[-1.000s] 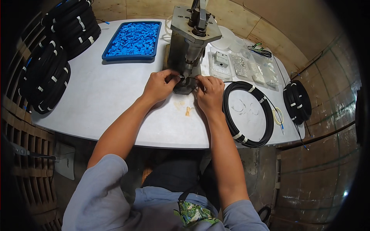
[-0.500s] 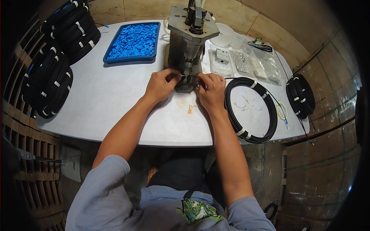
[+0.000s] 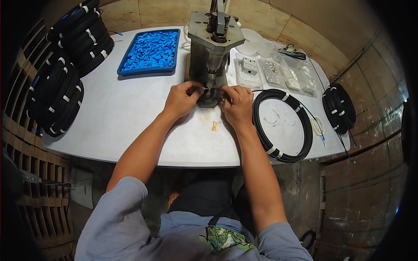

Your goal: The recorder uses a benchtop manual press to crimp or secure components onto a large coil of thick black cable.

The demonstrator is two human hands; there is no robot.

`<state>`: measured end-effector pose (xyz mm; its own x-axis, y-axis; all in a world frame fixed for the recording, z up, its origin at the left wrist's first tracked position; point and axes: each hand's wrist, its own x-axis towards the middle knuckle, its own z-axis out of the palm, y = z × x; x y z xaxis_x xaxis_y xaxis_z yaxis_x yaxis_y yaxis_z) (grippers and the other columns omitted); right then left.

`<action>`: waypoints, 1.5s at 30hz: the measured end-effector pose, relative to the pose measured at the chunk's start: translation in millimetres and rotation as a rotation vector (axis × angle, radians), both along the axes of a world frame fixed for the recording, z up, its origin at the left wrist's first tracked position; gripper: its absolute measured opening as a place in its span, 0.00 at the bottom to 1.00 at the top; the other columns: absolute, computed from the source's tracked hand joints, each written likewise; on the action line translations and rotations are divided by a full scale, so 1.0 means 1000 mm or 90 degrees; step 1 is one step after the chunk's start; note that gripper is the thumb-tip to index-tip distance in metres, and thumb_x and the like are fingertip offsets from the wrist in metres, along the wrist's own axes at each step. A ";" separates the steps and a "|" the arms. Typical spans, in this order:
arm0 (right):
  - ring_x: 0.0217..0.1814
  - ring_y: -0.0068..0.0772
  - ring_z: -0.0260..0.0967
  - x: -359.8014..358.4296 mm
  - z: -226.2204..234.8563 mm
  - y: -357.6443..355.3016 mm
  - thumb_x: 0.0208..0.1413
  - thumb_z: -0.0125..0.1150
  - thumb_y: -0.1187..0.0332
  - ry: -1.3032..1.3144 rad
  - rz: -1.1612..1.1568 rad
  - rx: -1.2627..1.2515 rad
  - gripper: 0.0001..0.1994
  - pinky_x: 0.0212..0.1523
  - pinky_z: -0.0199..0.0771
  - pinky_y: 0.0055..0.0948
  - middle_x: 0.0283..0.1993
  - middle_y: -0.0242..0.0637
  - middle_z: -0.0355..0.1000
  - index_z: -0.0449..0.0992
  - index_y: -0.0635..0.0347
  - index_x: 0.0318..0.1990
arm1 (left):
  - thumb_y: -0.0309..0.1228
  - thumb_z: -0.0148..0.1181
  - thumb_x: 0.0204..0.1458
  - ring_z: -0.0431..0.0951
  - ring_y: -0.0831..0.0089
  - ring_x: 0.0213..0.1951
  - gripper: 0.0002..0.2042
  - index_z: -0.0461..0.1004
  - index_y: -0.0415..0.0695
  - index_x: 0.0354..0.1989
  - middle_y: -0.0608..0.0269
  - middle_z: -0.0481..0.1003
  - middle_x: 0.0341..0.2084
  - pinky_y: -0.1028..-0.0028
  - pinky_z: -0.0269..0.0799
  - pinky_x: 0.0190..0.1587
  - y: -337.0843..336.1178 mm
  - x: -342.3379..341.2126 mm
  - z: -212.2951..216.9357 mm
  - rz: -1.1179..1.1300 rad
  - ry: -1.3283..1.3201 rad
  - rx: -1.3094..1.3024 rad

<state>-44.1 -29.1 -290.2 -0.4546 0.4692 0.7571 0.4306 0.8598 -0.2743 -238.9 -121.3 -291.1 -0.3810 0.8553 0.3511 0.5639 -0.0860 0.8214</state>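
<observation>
Two bare hands meet at the base of one grey metal bench press (image 3: 214,48) standing at the middle of the white bench (image 3: 130,122). The left hand (image 3: 182,100) has its fingers pinched shut on a thin pale wire-like piece (image 3: 203,88) lying under the press head; the right hand (image 3: 237,104) has its fingers curled and pinched at the other end of the same piece. One blue rectangular tray of small blue plastic parts (image 3: 150,51) sits left of the press. One loose black cable coil with white ties (image 3: 283,126) lies just beside the right hand. Several clear plastic bags of small parts (image 3: 278,71) lie behind it. Stacks of bundled black cable coils (image 3: 65,82) crowd the left edge; one more bundle (image 3: 339,108) rests at the right edge.
</observation>
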 end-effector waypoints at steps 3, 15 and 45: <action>0.46 0.38 0.73 0.001 0.000 0.000 0.52 0.68 0.71 -0.001 -0.001 -0.003 0.11 0.58 0.61 0.42 0.38 0.32 0.76 0.82 0.48 0.44 | 0.36 0.66 0.57 0.85 0.66 0.33 0.14 0.84 0.41 0.46 0.51 0.84 0.31 0.69 0.78 0.40 0.000 0.002 0.001 0.002 -0.016 0.003; 0.46 0.45 0.74 -0.008 0.000 -0.003 0.47 0.63 0.76 -0.013 0.060 -0.070 0.14 0.56 0.65 0.44 0.38 0.39 0.78 0.83 0.56 0.44 | 0.29 0.63 0.55 0.84 0.70 0.35 0.11 0.84 0.40 0.44 0.53 0.85 0.35 0.68 0.79 0.41 0.002 -0.008 -0.021 -0.013 -0.054 0.100; 0.43 0.39 0.76 0.005 -0.003 0.012 0.51 0.64 0.78 -0.031 0.034 -0.002 0.13 0.52 0.66 0.39 0.38 0.33 0.79 0.82 0.53 0.44 | 0.35 0.65 0.51 0.85 0.57 0.37 0.09 0.86 0.48 0.38 0.52 0.84 0.32 0.63 0.80 0.44 0.003 0.007 -0.007 0.023 -0.056 0.067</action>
<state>-39.1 -16.8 -293.7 -0.5152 0.4463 0.7317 0.3973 0.8808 -0.2575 -231.7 -118.0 -298.3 -0.4446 0.8002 0.4024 0.4945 -0.1553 0.8552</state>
